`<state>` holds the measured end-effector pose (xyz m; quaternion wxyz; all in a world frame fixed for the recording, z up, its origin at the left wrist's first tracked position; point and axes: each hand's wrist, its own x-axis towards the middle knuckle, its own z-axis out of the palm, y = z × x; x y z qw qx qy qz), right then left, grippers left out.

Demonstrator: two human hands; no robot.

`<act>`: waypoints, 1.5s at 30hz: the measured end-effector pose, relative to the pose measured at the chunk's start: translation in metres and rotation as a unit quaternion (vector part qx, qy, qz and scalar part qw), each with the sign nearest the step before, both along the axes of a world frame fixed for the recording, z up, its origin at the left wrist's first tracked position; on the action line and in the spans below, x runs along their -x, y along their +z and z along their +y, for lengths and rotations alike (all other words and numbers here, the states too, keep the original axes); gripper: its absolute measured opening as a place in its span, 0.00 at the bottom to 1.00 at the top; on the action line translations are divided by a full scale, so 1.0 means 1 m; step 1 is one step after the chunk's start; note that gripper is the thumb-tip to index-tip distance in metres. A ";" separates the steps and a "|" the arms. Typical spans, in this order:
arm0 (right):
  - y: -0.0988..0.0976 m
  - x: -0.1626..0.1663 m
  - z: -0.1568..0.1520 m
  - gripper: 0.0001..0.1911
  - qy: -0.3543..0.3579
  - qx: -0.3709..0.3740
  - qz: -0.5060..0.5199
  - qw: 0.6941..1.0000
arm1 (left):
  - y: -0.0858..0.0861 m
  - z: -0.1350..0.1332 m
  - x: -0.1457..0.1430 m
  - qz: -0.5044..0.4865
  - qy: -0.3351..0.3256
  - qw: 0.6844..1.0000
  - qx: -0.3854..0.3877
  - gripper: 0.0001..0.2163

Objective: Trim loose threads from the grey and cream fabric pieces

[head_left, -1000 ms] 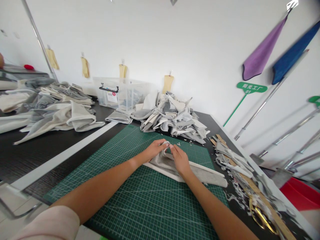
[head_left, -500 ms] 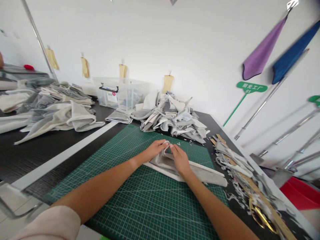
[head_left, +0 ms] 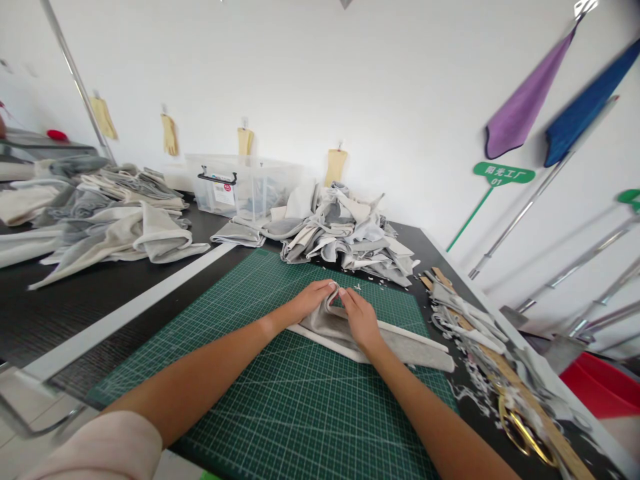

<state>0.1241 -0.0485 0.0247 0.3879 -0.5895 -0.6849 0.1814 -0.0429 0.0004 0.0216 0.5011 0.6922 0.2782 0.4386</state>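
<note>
One cloth [head_left: 417,349] is pinched by the left hand [head_left: 309,301] and right hand [head_left: 361,319], apparently to keep its edge raised, while the mat [head_left: 300,413] below their grip supports the rest.

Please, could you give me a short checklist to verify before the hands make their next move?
1. Left hand grips the long grey cloth with pale edges: ok, fingers pinch the edge.
2. Right hand grips the cloth too: ok, close beside the left hand.
3. Cloth lies flat: not ok, it is raised and curled between the hands.
4. Green gridded cutting mat lies beneath the hands: ok.
5. Gold-handled metal scissors lie apart from the cloth: ok, off to the right.
6. Scissors' blades closed: cannot tell, blades not clearly visible.
</note>
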 end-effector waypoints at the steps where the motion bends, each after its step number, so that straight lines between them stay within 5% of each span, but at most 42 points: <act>1: 0.000 0.000 0.000 0.23 0.000 0.001 0.001 1.000 | 0.000 0.000 0.000 0.010 0.001 1.000 -0.004 0.19; 17: -0.003 -0.001 0.000 0.22 0.016 -0.004 0.019 1.000 | -0.001 0.003 0.001 0.095 0.017 0.991 -0.090 0.20; 45: -0.006 -0.001 0.004 0.22 0.017 -0.003 0.021 1.000 | -0.005 0.001 0.000 0.045 0.003 0.998 -0.048 0.19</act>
